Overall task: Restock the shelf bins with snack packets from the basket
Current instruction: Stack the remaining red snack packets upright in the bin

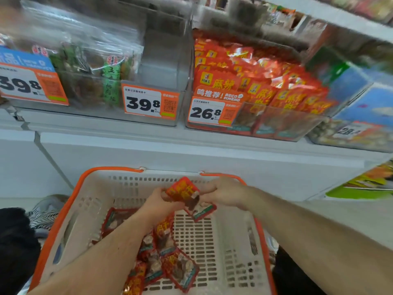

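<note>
Low in the frame's middle, over the basket [89, 201], the left hand [163, 201] and right hand [223, 193] each keep a tight grip on red snack packets [184, 191], while loose packets [168, 258] remain below and the red-packet bin [276, 122] at right centre looks fairly full.

Both bare forearms are extended forward and inward, so that the hands are brought close together. The left hand [163, 202] is turned with its fingers curled and pinched closed on what is held. The right hand [223, 193] is likewise curled into a pinch, its knuckles raised, its wrist bent slightly inward.
</note>
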Available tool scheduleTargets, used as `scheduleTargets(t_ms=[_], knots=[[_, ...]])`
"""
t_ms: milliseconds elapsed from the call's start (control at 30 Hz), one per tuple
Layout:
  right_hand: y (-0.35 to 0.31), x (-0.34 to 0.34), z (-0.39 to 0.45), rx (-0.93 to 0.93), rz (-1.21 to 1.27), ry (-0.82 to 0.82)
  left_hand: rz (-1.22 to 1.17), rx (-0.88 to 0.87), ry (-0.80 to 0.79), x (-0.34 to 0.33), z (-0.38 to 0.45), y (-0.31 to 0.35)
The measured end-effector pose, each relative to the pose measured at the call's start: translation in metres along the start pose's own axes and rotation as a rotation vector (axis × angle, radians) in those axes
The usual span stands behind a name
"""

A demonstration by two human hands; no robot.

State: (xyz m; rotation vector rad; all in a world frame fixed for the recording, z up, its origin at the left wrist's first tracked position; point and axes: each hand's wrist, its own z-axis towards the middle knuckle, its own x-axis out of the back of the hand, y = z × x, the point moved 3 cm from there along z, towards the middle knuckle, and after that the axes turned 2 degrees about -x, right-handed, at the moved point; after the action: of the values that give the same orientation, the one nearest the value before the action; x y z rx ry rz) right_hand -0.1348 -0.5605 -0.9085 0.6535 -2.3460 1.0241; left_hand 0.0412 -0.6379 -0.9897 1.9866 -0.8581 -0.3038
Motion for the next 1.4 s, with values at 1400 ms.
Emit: scheduleTargets(t_ms=[1400], knots=[[-0.031, 0.250, -0.180, 0.380, 0.062, 1.013, 1.387, -1.039, 0.354, -0.101, -0.046, 0.347]])
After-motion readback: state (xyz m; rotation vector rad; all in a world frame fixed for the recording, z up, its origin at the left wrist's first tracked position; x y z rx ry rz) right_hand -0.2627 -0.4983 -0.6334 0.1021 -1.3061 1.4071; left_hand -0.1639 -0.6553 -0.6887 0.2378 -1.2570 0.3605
